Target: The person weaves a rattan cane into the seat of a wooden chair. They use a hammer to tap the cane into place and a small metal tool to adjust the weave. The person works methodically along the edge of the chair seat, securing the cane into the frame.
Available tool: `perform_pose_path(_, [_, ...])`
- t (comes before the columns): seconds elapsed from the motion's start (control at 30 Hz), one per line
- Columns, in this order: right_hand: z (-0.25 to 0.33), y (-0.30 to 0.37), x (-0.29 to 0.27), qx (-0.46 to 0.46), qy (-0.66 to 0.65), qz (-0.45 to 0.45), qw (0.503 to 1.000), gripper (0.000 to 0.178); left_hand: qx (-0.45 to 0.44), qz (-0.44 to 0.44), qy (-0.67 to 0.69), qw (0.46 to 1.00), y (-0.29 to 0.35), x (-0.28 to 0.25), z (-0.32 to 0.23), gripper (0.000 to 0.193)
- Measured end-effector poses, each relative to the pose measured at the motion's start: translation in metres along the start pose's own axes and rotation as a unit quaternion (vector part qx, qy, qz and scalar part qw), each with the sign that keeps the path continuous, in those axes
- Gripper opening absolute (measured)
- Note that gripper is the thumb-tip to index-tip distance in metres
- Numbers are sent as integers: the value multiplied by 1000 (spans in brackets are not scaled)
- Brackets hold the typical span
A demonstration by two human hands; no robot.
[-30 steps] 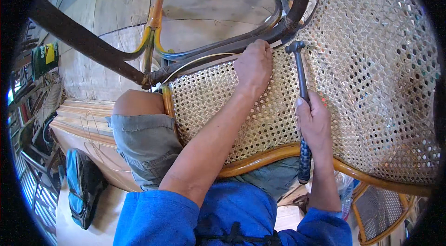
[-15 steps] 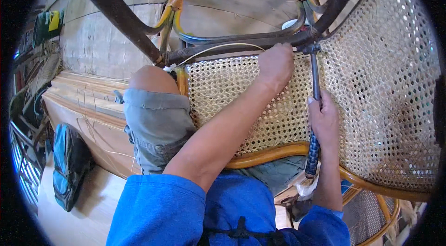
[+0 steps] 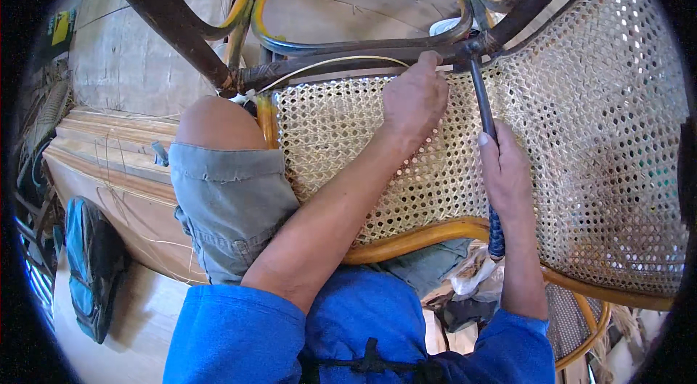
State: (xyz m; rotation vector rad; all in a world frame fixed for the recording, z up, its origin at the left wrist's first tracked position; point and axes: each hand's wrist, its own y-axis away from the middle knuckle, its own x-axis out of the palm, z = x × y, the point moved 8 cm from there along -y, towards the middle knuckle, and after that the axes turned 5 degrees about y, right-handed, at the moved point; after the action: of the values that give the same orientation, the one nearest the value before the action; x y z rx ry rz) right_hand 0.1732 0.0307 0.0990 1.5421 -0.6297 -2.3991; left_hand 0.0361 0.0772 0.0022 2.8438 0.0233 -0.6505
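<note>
A chair frame with woven cane panels lies across my lap. My right hand [image 3: 507,170] is closed round the dark handle of a hammer [image 3: 483,97]. The hammer's head is up at the right end of a dark rattan rail [image 3: 305,73], near the corner joint; I cannot tell if it touches. My left hand [image 3: 415,99] is closed at the rail, above the woven cane seat panel [image 3: 341,123], its fingers on the end of a thin pale cane strip [image 3: 327,62]. The strip arches left along the rail; whatever else the fingers pinch is hidden.
The cane back panel [image 3: 602,159] rises on the right. A curved brown rattan bar [image 3: 406,239] edges the seat near my lap. Stacked wooden boards [image 3: 116,166] and a teal-and-black backpack [image 3: 94,268] lie to the left. A second rattan piece [image 3: 570,319] sits at lower right.
The view has shifted, moving the scene slightly left. The hammer's head has swung left and up toward the rail beside my left hand. The left hand stays on the strip's end.
</note>
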Motion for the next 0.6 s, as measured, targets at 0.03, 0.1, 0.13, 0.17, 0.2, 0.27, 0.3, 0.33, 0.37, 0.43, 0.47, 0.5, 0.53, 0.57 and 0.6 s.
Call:
perform_pose_path(0.03, [4, 1, -1, -9, 6, -8, 1000, 25, -6, -3, 4, 1000, 0, 0, 2, 20])
perform_pose_path(0.1, [-3, -8, 9, 11, 83, 51, 995, 25, -5, -11, 13, 1000, -1, 0, 2, 20])
perform_pose_path(0.13, [-7, -10, 13, 23, 122, 79, 989, 25, 2, -16, 17, 1000, -1, -1, 2, 20])
perform_pose_path(0.17, [-9, -7, 13, 30, 105, 75, 991, 25, 9, -21, 21, 1000, 0, -1, 1, 20])
perform_pose_path(0.2, [-10, -7, 14, 32, 85, 72, 993, 26, 5, -21, 22, 1000, -1, -1, 2, 19])
perform_pose_path(0.27, [-2, -8, 9, 19, 45, 42, 998, 26, -4, -19, 24, 1000, -1, 0, 5, 18])
perform_pose_path(0.3, [-3, -7, 9, 27, 42, 40, 998, 26, 1, -30, 30, 999, 0, -1, 4, 18])
perform_pose_path(0.33, [-4, -6, 9, 34, 38, 39, 998, 26, 6, -42, 37, 998, 1, -3, 4, 17])
perform_pose_path(0.37, [-4, -5, 8, 42, 35, 38, 998, 26, 11, -54, 44, 998, 2, -5, 4, 17])
perform_pose_path(0.43, [1, -3, 4, 35, 24, 27, 999, 26, 0, -65, 47, 997, 4, -9, 3, 16])
perform_pose_path(0.47, [5, -3, 1, 32, 19, 21, 999, 26, -6, -71, 48, 996, 4, -11, 3, 16])
perform_pose_path(0.5, [11, -3, -1, 30, 16, 28, 999, 26, -7, -77, 51, 996, 5, -13, 4, 15])
perform_pose_path(0.53, [19, -3, -5, 27, 13, 35, 999, 26, -8, -84, 54, 995, 6, -15, 5, 15])
perform_pose_path(0.57, [24, -3, -6, 25, 11, 42, 999, 26, -9, -90, 57, 994, 7, -17, 6, 14])
perform_pose_path(0.6, [25, -4, -7, 25, 23, 42, 999, 27, -7, -99, 62, 993, 8, -19, 5, 13])
